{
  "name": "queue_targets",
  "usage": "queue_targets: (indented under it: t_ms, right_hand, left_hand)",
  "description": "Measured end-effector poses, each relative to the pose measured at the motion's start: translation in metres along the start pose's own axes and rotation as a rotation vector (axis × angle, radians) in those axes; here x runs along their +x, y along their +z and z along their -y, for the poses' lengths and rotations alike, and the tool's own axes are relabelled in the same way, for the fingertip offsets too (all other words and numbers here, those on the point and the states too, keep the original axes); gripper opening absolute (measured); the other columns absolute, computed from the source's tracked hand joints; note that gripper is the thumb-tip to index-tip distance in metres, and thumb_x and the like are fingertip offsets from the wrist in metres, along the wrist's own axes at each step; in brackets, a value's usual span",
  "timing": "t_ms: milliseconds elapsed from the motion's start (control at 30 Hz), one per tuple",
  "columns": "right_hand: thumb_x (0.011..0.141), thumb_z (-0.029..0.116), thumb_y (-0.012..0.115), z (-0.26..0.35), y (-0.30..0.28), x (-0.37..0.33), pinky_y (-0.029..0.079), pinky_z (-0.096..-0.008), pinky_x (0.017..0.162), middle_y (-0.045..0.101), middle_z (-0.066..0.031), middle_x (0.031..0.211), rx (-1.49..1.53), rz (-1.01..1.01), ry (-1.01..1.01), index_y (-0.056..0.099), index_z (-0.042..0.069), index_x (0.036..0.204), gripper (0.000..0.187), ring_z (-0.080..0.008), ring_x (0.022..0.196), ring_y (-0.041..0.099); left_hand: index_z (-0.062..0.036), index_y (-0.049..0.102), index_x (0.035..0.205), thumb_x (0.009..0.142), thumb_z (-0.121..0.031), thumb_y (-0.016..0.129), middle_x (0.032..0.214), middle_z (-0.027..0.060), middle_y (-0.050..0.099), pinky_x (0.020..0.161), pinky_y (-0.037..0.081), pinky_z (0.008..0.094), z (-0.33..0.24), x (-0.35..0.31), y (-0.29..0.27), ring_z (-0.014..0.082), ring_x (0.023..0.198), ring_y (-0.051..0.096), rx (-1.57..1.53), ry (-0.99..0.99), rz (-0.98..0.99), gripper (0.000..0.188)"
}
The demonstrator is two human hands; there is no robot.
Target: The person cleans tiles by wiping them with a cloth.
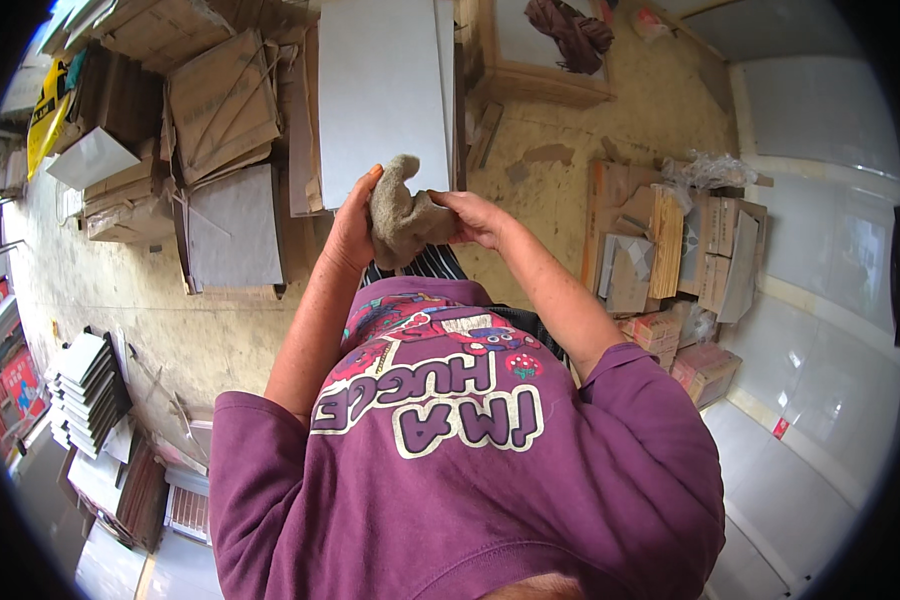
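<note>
Between my two hands is a crumpled grey-brown cloth (398, 222), its upper end curled into a hook shape. My left hand (352, 222) grips the cloth's left side, with the fingertips pointing up along it. On the other side my right hand (478, 220) is closed on the cloth's right end, the thumb side uppermost. Just beyond the hands, a large pale white panel (382, 90) lies flat on top of a stack. The cloth overlaps the near edge of this panel; whether it touches the surface I cannot tell.
Stacked cardboard packs (220, 105) and a grey tile (235, 228) stand to the left. White tiles (85, 385) are piled at lower left. Cartons (705, 370) and boards (667, 240) sit to the right. A dark red cloth (570, 35) lies at the far right.
</note>
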State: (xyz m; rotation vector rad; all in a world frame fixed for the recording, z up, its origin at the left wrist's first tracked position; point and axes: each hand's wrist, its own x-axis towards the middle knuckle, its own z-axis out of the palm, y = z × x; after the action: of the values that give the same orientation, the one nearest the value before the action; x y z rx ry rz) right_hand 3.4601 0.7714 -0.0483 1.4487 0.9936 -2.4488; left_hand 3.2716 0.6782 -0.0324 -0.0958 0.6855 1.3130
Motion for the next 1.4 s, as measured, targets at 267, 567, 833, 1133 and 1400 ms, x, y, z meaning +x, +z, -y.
queue_targets:
  t_ms: [267, 567, 833, 1133, 1400]
  right_hand:
    - [0.088, 0.018, 0.065, -0.004, -0.020, 0.004, 0.049, -0.0242, 0.080, 0.064, -0.0017, 0.105, 0.086, -0.091, -0.308, 0.060, 0.007, 0.119, 0.033, -0.0096, 0.091, 0.059]
    - [0.087, 0.009, 0.063, 0.009, -0.051, 0.010, 0.046, -0.0203, 0.080, 0.064, 0.0020, 0.096, -0.149, -0.362, -0.645, 0.065, 0.005, 0.111, 0.024, -0.0052, 0.085, 0.056]
    - [0.084, 0.013, 0.065, 0.049, -0.039, 0.034, 0.049, -0.0248, 0.074, 0.069, -0.0020, 0.091, -0.492, -0.574, -0.822, 0.069, 0.009, 0.100, 0.016, -0.0112, 0.081, 0.062]
    - [0.077, 0.028, 0.069, -0.050, -0.047, 0.068, 0.050, -0.0351, 0.081, 0.067, -0.0133, 0.097, -1.076, -0.428, -0.477, 0.064, 0.008, 0.112, 0.041, -0.0244, 0.092, 0.064]
    - [0.078, 0.026, 0.071, -0.087, -0.082, 0.044, 0.051, -0.0317, 0.077, 0.068, -0.0128, 0.102, -0.768, -0.350, -0.106, 0.062, 0.005, 0.116, 0.045, -0.0203, 0.089, 0.065]
  left_hand:
    - [0.0036, 0.057, 0.118, 0.094, -0.040, 0.052, 0.101, 0.0092, 0.064, 0.087, 0.044, 0.0315, -0.017, -0.006, -0.050, 0.0182, 0.092, 0.058, 0.772, 0.375, -0.171, 0.050]
    - [0.0004, 0.066, 0.104, 0.092, -0.040, 0.058, 0.092, 0.0028, 0.066, 0.074, 0.045, 0.0270, -0.050, -0.023, -0.067, 0.0100, 0.083, 0.057, 0.884, 0.241, -0.368, 0.043]
    - [0.0036, 0.064, 0.110, 0.093, -0.022, 0.060, 0.098, 0.0012, 0.066, 0.079, 0.046, 0.0229, -0.074, 0.031, -0.095, 0.0078, 0.086, 0.058, 0.870, 0.466, -0.375, 0.031]
    - [-0.0028, 0.056, 0.124, 0.080, -0.028, 0.067, 0.123, 0.0221, 0.057, 0.096, 0.043, 0.0386, -0.014, 0.029, -0.259, 0.0324, 0.115, 0.055, 1.421, 0.390, -0.712, 0.052]
    - [-0.0119, 0.049, 0.131, 0.079, -0.026, 0.068, 0.130, 0.0195, 0.050, 0.099, 0.042, 0.0418, 0.031, 0.020, -0.226, 0.0361, 0.118, 0.049, 1.693, 0.240, -0.702, 0.057]
